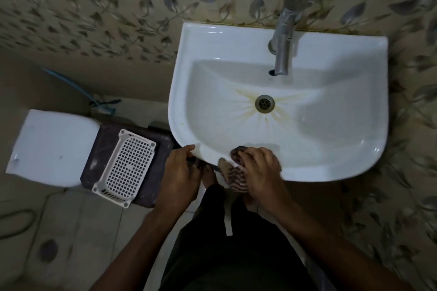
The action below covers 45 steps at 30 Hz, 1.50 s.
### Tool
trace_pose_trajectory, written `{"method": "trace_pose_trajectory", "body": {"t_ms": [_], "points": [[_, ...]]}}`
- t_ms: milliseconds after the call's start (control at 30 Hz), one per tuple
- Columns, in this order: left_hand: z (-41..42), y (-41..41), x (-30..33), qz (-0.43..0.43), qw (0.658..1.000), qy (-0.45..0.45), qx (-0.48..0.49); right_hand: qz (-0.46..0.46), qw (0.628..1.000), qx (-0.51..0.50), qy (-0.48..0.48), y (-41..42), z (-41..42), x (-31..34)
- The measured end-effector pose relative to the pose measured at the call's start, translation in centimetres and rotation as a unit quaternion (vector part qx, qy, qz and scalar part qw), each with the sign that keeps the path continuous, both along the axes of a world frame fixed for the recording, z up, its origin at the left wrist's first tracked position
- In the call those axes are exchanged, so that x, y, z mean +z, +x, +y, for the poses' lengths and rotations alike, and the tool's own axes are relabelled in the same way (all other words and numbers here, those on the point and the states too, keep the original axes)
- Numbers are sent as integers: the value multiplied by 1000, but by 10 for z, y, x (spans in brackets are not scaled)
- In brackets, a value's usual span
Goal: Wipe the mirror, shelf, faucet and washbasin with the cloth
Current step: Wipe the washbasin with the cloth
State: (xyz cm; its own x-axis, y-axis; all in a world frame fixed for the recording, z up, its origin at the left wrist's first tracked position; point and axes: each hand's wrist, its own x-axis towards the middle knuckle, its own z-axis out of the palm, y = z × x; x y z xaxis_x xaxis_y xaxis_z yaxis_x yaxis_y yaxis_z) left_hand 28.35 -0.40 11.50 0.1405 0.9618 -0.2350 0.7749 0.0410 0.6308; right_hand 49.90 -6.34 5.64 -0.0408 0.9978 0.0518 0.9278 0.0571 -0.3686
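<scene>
The right hand (260,168) is bunched around the cloth (236,172), a striped, crumpled rag, pressing it on the near rim of the washbasin (331,160); the grip keeps the loose fabric wadded so it can scrub the curved edge. The left hand (182,168) curls over the rim just to the left, probably to steady the body, though blur leaves it unclear whether it also pinches a corner of the cloth.

The washbasin is glossy white ceramic, a rounded bowl with yellow-brown streaks radiating from the metal drain (264,103). The faucet (282,42), a dull steel cylinder, rises at the far side, untouched. Left of the basin a white perforated plastic basket (125,168) sits on a dark stool (151,186).
</scene>
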Motion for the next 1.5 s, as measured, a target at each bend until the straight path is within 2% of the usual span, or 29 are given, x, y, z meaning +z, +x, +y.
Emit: {"method": "trace_pose_trajectory", "body": {"t_ms": [100, 200, 467, 667, 767, 967, 1233, 1400, 1500], "points": [[4, -5, 3, -4, 1000, 5, 23, 21, 998, 54, -2, -47, 32, -3], [11, -9, 8, -17, 999, 4, 41, 19, 998, 59, -7, -81, 57, -4], [32, -29, 10, -45, 998, 23, 49, -49, 991, 124, -8, -62, 38, -2], [48, -40, 7, -65, 997, 13, 33, 17, 994, 108, -29, -114, 95, -5], [57, -38, 11, -65, 997, 23, 30, 39, 996, 69, -38, -133, 117, -3], [76, -39, 8, -86, 996, -2, 21, 33, 998, 59, -4, -126, 88, -11], [116, -47, 5, -106, 994, 31, 25, 79, 997, 9, -17, -145, 155, -6], [137, -47, 5, -124, 991, 43, 28, 47, 999, 13, -23, -148, 122, -6], [147, -48, 0, -119, 992, 31, 22, 71, 997, -8, -33, -152, 130, -8]]}}
